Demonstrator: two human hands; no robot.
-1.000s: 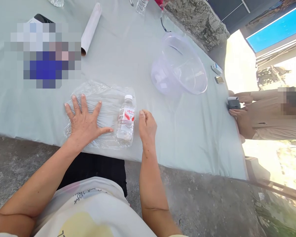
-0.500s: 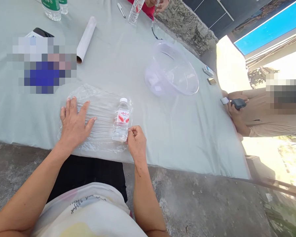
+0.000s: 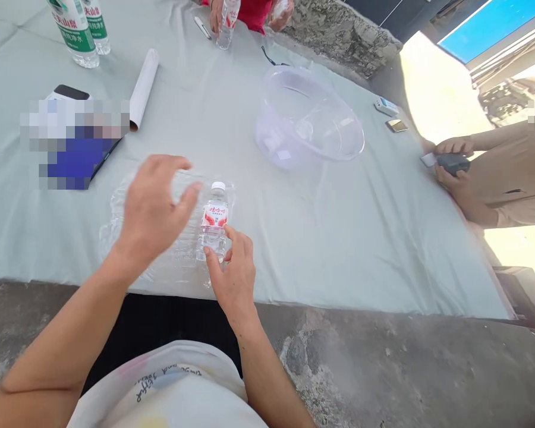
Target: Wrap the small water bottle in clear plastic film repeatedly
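A small clear water bottle (image 3: 214, 217) with a white cap and a red-and-white label lies on a spread sheet of clear plastic film (image 3: 173, 249). My right hand (image 3: 235, 270) has its thumb and fingers around the bottle's lower end. Above the film's left part hovers my left hand (image 3: 154, 205), open, its thumb apart from its curved fingers. It holds nothing and hides some of the film beneath it.
Beyond the film stands a clear purple-tinted basin (image 3: 285, 122). A white roll (image 3: 143, 89), phones and large green-labelled bottles (image 3: 75, 35) are at the left. Another person's hands hold a bottle (image 3: 227, 24) at the far side; someone at the right holds a dark object (image 3: 453, 163).
My left hand has lifted off the film and moved right. My right hand has gone from the film's edge beside the bottle to the bottle's lower end. The view has shifted.
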